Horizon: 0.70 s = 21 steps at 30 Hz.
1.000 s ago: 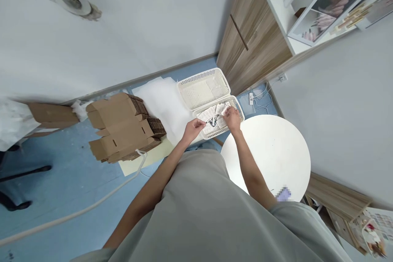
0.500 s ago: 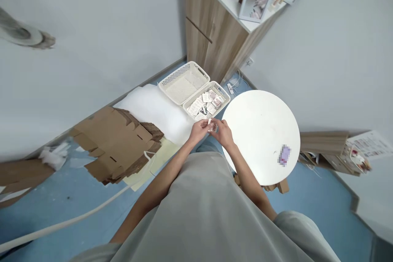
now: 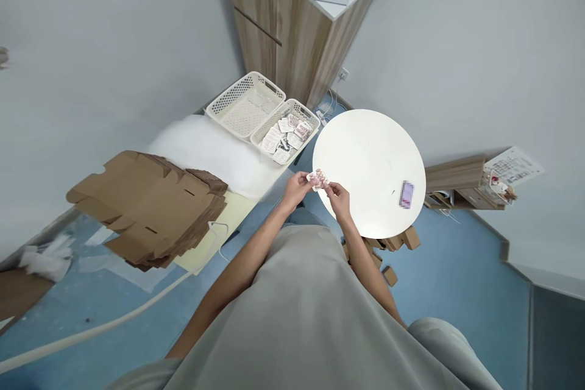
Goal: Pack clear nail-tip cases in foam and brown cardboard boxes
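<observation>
Head view: a small white rectangular card bearing pinkish-brown oval shapes (image 3: 317,179) is held up between the two hands, seen against the edge of the round white bench (image 3: 369,155). From the card, the left hand (image 3: 296,189) sits toward eight o'clock, its thumb and fingers pinched on the card's near side edge; the right hand (image 3: 339,200) sits between four and five, fingertips closed narrowly on the lower corner.

Toward eleven o'clock, well apart from both hands, a cream perforated plastic basket (image 3: 267,155) contains a loose pile of white printed cards (image 3: 282,136). A wider cream perforated plastic basket (image 3: 237,116) stands beside it, farther out.

Both stand on the long pale-yellow bench (image 3: 242,204), along with puffy white sheeting (image 3: 205,152) and, near nine o'clock, stacked flat brown cardboard (image 3: 155,201). A blurred purple rectangle (image 3: 406,194) lies on the round bench toward three.
</observation>
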### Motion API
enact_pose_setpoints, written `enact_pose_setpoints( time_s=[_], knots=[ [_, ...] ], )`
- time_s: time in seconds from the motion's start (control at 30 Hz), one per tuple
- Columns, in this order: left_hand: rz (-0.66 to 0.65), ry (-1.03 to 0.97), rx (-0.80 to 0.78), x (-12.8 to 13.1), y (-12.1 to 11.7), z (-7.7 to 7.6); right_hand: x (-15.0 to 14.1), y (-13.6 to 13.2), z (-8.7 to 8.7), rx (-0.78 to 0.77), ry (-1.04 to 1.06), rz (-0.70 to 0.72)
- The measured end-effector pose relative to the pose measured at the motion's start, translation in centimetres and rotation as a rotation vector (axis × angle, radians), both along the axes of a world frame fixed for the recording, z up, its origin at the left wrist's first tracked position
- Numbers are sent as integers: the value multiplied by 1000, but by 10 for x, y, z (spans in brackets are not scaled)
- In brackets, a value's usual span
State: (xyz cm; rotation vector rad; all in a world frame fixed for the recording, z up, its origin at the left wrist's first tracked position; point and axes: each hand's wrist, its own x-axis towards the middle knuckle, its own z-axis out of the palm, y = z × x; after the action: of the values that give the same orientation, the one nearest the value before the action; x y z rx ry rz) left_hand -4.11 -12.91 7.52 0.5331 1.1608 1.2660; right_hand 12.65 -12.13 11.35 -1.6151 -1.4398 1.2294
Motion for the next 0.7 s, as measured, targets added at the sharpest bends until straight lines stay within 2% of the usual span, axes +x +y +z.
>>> enact_pose_setpoints(
  time_s=[0.13, 0.3, 0.43, 0.57, 0.7],
  knots=[
    [-114, 14, 19, 20, -1, 12, 17, 1, 7, -81, 176, -116],
    [-177, 95, -13, 46, 8, 18, 57, 11, 17, -54, 204, -151],
    [-257, 117, 9, 76, 21, 22, 98, 18, 18, -28, 218, -170],
    [-368, -62, -46, 113, 31, 28, 143, 23, 16, -20, 254, -189],
    [-578, -295, -87, 153, 36, 32, 188, 27, 10, -45, 351, -166]
  ],
)
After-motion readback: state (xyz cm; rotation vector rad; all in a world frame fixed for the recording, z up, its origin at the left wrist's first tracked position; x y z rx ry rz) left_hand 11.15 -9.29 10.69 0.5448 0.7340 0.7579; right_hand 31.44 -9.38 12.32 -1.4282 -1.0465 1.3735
